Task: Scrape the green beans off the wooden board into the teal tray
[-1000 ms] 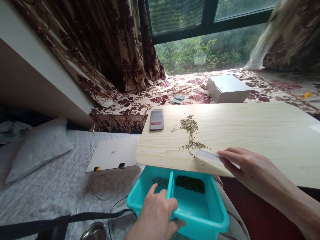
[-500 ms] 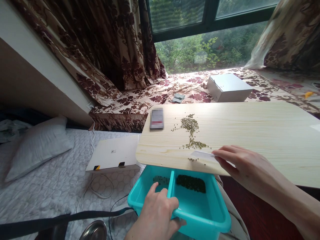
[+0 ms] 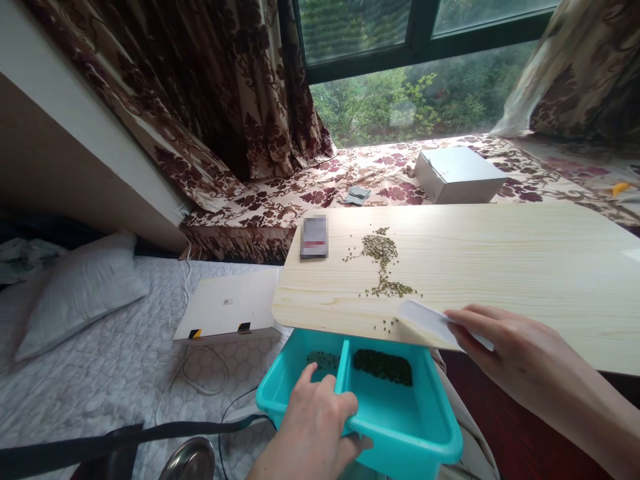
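Observation:
My left hand (image 3: pixel 315 413) is closed on the near rim of a teal two-compartment bin (image 3: pixel 435 417), which sits just below the table's front edge. In the bin's right compartment lies a dark pile of small beans (image 3: pixel 383 367); a thin scatter of specks shows in the left one. My right hand (image 3: pixel 495 340) pinches a thin white card (image 3: pixel 423 319), tilted over the front of the light wood table (image 3: pixel 525 267). Small green beans, like mung beans (image 3: pixel 380 250), are spread on the tabletop beyond the card. Several loose beans (image 3: pixel 387 325) lie left of the card, near the edge.
A small box-like pack (image 3: pixel 314 237) lies at the table's left end. Left of the table, a white box (image 3: pixel 227 307) rests on the quilted bed (image 3: pixel 100 373), with cables around it. Another white box (image 3: pixel 460 175) stands on the window seat. A metal lid or bowl (image 3: pixel 190 460) is at the bottom.
My right hand has moved right and slightly down with the card, whose face now shows more. Loose beans near the edge have shifted a little. My left hand stays on the bin.

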`<action>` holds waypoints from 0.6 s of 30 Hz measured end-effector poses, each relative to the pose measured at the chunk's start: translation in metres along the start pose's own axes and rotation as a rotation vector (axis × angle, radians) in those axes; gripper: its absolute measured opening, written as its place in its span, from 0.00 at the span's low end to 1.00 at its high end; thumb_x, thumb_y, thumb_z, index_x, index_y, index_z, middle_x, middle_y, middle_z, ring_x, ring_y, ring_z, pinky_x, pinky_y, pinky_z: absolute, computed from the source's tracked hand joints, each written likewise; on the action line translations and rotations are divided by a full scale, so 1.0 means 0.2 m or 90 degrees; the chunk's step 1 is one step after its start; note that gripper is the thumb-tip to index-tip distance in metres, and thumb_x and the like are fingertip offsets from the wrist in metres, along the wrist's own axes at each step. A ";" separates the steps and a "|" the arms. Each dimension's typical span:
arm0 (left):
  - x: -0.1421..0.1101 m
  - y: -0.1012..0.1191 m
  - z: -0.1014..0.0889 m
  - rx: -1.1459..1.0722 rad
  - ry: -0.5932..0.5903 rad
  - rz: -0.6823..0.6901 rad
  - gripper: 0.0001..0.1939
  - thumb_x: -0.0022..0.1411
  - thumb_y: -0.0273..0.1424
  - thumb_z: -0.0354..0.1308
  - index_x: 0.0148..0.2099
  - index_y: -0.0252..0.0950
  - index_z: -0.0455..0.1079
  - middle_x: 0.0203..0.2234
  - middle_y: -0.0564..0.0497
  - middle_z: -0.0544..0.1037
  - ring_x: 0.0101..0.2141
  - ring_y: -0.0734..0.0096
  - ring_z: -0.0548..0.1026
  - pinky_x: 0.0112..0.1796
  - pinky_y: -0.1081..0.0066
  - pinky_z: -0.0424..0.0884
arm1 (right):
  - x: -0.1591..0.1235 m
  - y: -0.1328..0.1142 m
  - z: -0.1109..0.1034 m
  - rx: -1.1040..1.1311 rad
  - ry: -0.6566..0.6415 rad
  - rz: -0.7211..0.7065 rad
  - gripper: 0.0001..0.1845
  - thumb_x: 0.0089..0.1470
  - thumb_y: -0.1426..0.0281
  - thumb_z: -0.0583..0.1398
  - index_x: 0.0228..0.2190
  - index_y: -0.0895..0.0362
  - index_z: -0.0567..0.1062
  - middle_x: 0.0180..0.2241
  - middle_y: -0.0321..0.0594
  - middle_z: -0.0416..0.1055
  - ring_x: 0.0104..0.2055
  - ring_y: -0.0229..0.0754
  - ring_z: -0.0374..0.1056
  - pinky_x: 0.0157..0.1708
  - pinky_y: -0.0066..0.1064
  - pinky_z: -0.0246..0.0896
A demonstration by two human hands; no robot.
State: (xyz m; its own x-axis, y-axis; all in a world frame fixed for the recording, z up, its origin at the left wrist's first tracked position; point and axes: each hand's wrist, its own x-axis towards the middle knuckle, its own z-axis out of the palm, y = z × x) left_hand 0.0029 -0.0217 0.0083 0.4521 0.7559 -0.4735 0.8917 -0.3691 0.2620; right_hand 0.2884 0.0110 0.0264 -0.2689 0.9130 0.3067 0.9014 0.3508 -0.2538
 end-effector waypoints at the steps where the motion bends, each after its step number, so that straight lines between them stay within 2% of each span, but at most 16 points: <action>1: 0.00 0.00 -0.01 -0.001 -0.006 -0.003 0.15 0.59 0.44 0.74 0.35 0.38 0.80 0.32 0.48 0.80 0.41 0.59 0.79 0.63 0.52 0.60 | 0.01 0.00 0.00 0.014 -0.016 -0.011 0.20 0.65 0.63 0.51 0.34 0.50 0.82 0.30 0.42 0.80 0.25 0.43 0.74 0.24 0.30 0.66; 8: -0.02 -0.03 0.02 0.001 0.005 -0.005 0.15 0.58 0.45 0.74 0.36 0.39 0.80 0.33 0.48 0.80 0.42 0.57 0.79 0.63 0.50 0.59 | 0.10 -0.04 0.01 0.045 -0.035 -0.046 0.19 0.66 0.64 0.52 0.35 0.51 0.82 0.32 0.44 0.80 0.30 0.44 0.75 0.27 0.31 0.66; 14: -0.03 -0.04 -0.01 -0.002 -0.033 -0.015 0.16 0.58 0.46 0.73 0.38 0.39 0.80 0.35 0.47 0.80 0.43 0.57 0.79 0.64 0.50 0.58 | 0.07 -0.10 -0.01 0.112 -0.108 -0.110 0.19 0.67 0.64 0.52 0.34 0.50 0.82 0.30 0.42 0.79 0.28 0.41 0.73 0.25 0.29 0.64; 18: -0.02 -0.01 -0.04 -0.006 -0.056 -0.005 0.17 0.59 0.47 0.72 0.40 0.38 0.81 0.36 0.45 0.81 0.46 0.57 0.79 0.65 0.51 0.55 | 0.14 -0.07 -0.01 0.034 -0.034 -0.046 0.19 0.65 0.65 0.52 0.37 0.51 0.82 0.32 0.44 0.80 0.28 0.43 0.73 0.25 0.30 0.62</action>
State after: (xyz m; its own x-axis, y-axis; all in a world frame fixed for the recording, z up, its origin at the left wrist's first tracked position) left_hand -0.0008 -0.0197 0.0161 0.4455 0.7082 -0.5478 0.8953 -0.3575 0.2658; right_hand 0.2695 0.0315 0.0394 -0.3514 0.8943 0.2772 0.8600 0.4253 -0.2819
